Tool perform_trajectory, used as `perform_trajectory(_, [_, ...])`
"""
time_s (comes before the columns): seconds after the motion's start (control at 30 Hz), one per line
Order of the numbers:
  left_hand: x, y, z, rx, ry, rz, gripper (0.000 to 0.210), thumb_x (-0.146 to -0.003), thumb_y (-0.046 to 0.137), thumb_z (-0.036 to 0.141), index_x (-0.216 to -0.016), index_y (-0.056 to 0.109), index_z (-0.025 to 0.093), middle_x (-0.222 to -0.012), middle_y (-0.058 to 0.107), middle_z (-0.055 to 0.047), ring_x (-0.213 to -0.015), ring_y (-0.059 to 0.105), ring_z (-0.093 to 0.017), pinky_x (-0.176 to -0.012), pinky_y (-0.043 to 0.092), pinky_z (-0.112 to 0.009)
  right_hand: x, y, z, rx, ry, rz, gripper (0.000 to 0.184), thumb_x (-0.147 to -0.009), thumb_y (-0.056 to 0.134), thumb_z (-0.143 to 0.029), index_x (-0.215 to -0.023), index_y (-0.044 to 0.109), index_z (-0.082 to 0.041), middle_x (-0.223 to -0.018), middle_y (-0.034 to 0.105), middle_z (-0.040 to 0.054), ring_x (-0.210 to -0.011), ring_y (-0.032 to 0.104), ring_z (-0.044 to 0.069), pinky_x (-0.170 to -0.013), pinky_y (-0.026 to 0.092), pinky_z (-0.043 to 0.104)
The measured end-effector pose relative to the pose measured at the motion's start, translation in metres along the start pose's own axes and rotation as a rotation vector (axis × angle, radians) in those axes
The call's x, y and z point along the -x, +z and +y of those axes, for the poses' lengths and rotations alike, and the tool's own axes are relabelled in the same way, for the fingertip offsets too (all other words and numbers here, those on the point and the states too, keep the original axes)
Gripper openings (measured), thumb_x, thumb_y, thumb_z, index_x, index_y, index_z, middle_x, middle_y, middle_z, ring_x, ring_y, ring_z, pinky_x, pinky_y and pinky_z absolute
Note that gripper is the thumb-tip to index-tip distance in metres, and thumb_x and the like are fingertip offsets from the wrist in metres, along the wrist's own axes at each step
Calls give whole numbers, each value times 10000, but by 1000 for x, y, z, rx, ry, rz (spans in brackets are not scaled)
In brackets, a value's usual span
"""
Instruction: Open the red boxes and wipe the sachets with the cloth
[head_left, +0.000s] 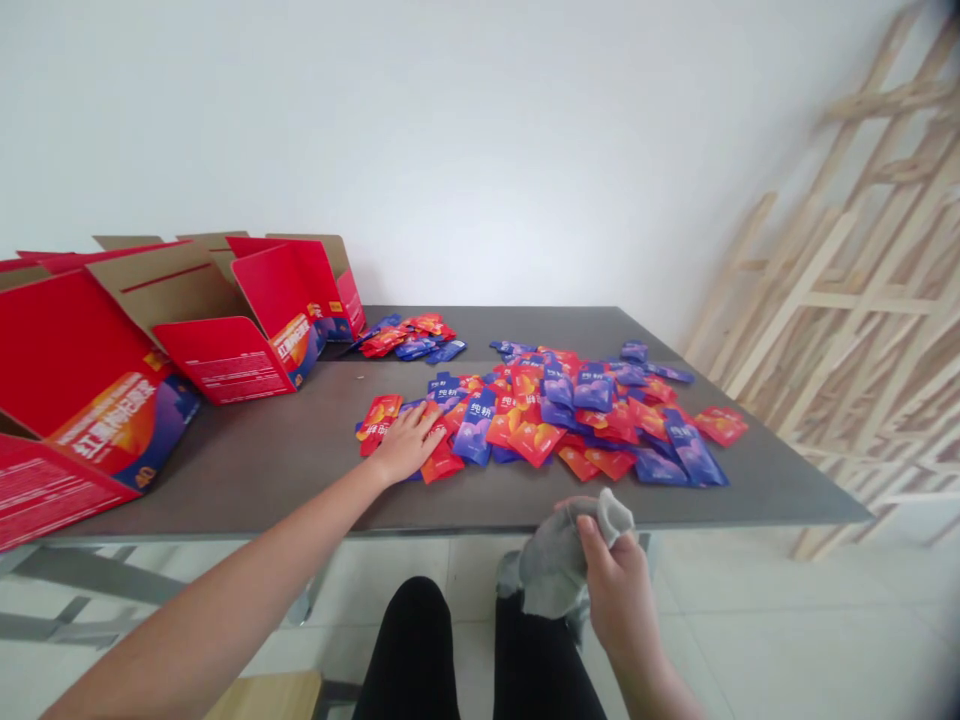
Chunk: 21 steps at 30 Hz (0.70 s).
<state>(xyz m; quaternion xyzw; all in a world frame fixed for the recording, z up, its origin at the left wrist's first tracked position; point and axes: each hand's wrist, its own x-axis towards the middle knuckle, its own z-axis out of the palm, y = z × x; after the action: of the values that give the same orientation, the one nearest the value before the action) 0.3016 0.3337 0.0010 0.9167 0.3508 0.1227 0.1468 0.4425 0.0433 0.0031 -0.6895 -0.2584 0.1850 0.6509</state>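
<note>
My left hand [405,442] lies flat with its fingers stretched over the left end of a heap of sachets [531,400]. The sachets are red-orange and purple-blue with white lettering, and they overlap across the middle of the table. Below the front table edge, my right hand [611,560] grips a grey-green cloth [555,560], which hangs down over my right knee. Part of the cloth is hidden by my fingers.
Open red cardboard boxes [217,360] stand in a row along the left of the dark grey table [262,455]. A smaller pile of sachets [412,335] lies behind, near the boxes. Wooden frames [847,290] lean at the right against the white wall. A wooden stool [266,695] is below.
</note>
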Motion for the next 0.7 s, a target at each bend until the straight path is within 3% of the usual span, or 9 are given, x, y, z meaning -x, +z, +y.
perform_trajectory(0.13, [-4, -12, -4, -77, 48, -41, 547, -964, 366, 467, -1439, 476, 219, -1548, 432, -96, -1454, 336, -259, -1174, 251, -418, -38, 8, 6, 58, -246, 21, 338, -779, 667, -450, -966, 710, -171, -945, 728, 99, -859, 672, 259, -757, 539, 360])
perform_trajectory(0.23, [-15, -27, -9, -119, 44, -13, 567, -958, 366, 513, -1427, 498, 221, -1461, 530, -113, -1345, 487, -273, -1124, 346, -399, -62, 21, 22, 202, -431, -70, 279, -764, 706, -392, -954, 710, -187, -995, 721, 108, -932, 670, 272, -836, 534, 395])
perform_trajectory(0.33, [-36, -38, -22, -151, 1, 68, 579, -974, 345, 478, -1461, 445, 181, -1423, 547, -141, -1309, 520, -274, -1108, 373, -387, -73, 30, 36, 312, -450, -176, 236, -812, 679, -379, -944, 712, -186, -988, 719, 116, -914, 683, 267, -807, 543, 379])
perform_trajectory(0.5, [-96, -40, -59, -196, -88, 191, 565, -969, 406, 355, -1451, 411, 62, -1422, 519, -218, -1304, 522, -306, -1095, 389, -403, -70, 30, 41, 354, -456, -206, 222, -841, 655, -363, -967, 718, -192, -988, 720, 111, -900, 693, 260, -779, 554, 357])
perform_trajectory(0.63, [-150, -32, -75, -204, -51, 203, 462, -963, 477, 292, -1382, 494, 98, -1392, 554, -186, -1241, 572, -270, -1074, 421, -384, -67, 28, 37, 373, -473, -207, 216, -843, 662, -347, -1002, 716, -211, -971, 722, 98, -878, 699, 254, -770, 563, 349])
perform_trajectory(0.7, [-174, -26, -75, -203, 9, 187, 408, -959, 531, 295, -1336, 532, 139, -1371, 566, -151, -1206, 583, -260, -1043, 454, -431, -66, 28, 36, 377, -475, -215, 210, -843, 668, -339, -1013, 708, -221, -1011, 723, 95, -907, 701, 253, -774, 566, 341])
